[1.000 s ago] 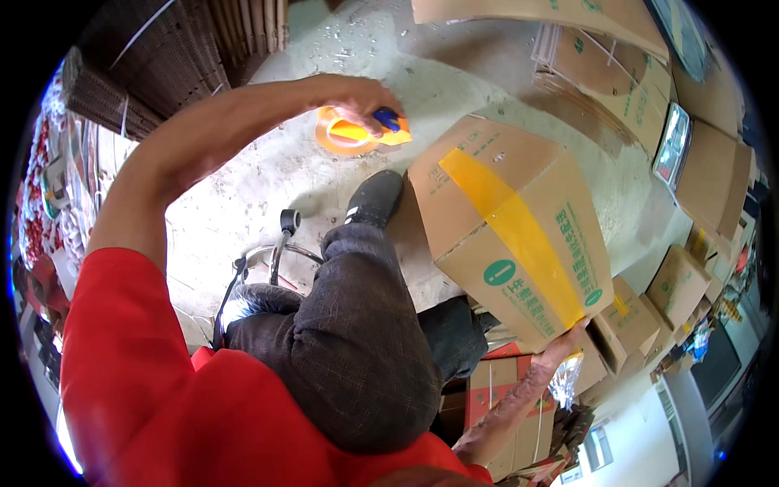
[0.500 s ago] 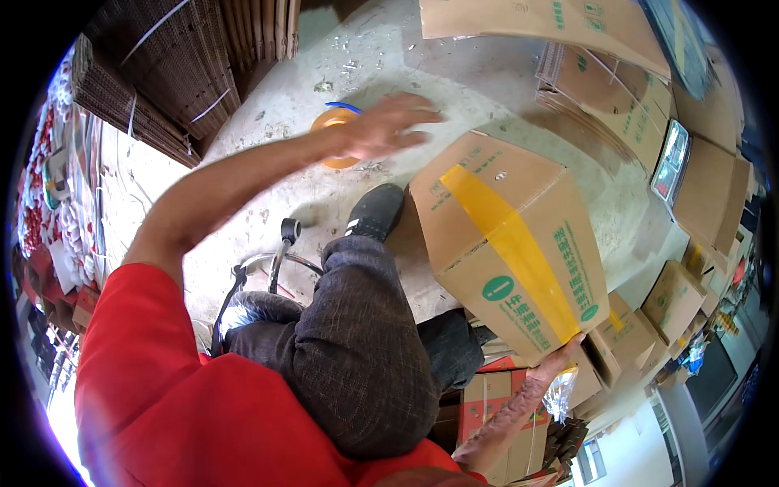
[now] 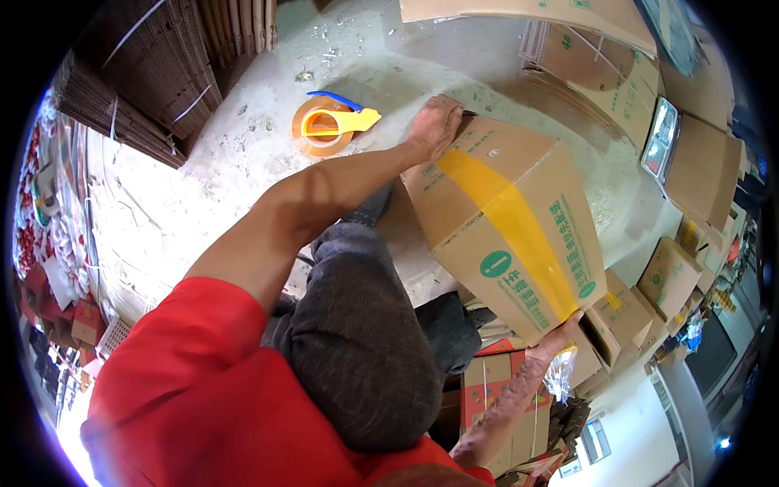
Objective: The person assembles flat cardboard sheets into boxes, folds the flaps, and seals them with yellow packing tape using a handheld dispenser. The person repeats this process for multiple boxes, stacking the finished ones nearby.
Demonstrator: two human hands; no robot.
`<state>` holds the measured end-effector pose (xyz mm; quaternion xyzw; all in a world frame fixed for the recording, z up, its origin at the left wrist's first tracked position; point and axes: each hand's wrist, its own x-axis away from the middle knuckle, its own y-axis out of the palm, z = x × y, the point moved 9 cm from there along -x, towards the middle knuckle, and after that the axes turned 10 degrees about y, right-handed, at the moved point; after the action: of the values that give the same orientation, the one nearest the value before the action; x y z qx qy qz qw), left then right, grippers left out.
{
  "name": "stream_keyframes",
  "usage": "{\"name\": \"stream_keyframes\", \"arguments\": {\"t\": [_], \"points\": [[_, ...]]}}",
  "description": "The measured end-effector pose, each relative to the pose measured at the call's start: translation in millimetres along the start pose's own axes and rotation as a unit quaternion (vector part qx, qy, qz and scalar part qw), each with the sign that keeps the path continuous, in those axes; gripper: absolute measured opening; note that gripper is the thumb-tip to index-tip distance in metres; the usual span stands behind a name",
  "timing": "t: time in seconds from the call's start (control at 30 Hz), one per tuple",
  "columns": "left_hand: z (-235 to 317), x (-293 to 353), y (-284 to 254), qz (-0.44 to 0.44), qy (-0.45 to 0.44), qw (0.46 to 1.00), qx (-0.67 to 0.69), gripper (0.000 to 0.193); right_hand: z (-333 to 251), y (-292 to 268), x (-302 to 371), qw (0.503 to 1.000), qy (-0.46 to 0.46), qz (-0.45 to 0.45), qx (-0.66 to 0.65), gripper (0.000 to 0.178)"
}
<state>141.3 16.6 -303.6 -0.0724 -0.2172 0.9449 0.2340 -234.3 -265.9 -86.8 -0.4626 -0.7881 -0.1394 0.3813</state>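
A large cardboard box (image 3: 487,252) with green printing stands tilted in front of me. A strip of yellow tape runs down over two of its faces. My left hand (image 3: 438,126) is closed on its far left edge, the fingertips hidden behind the edge. My right hand (image 3: 556,339) holds its near right corner from below, with most fingers out of sight. To the left of the box, a tape dispenser (image 3: 345,122) with a yellow body, blue handle and brown roll lies on the concrete floor.
Bundled flat cardboard (image 3: 146,65) stands at the far left. More flattened cartons (image 3: 600,77) lie at the far right, with a phone-like device (image 3: 661,142) on a carton. Smaller boxes (image 3: 669,272) line the right side. My bent leg (image 3: 357,333) is close to the box.
My left hand has come from above the tape dispenser rightward onto the box's far edge, uncovering the dispenser. The right hand stays at its corner. The view has shifted slightly.
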Motion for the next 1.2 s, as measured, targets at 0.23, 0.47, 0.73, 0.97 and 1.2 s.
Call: {"name": "stream_keyframes", "arguments": {"t": [0.23,0.47,0.73,0.97,1.2], "points": [[12,6,-62,0.163,0.0,0.987,-0.001,0.035,-5,-13,-16,0.996,-0.053,0.005,0.075,0.071],[391,21,-94,0.011,0.451,0.89,0.068,0.048,-6,-8,-18,0.988,-0.125,0.019,0.088,0.058],[402,70,116,-0.168,0.563,0.797,-0.139,0.054,-14,-2,-25,0.986,-0.133,-0.012,0.097,0.059],[333,-9,-35,-0.218,0.384,0.839,-0.318,0.057,-16,19,4,0.995,-0.088,0.023,0.044,0.053],[214,-47,-63,-0.115,0.045,0.946,0.299,0.05,-16,19,-1,0.993,-0.092,0.011,0.068,0.058]]}}
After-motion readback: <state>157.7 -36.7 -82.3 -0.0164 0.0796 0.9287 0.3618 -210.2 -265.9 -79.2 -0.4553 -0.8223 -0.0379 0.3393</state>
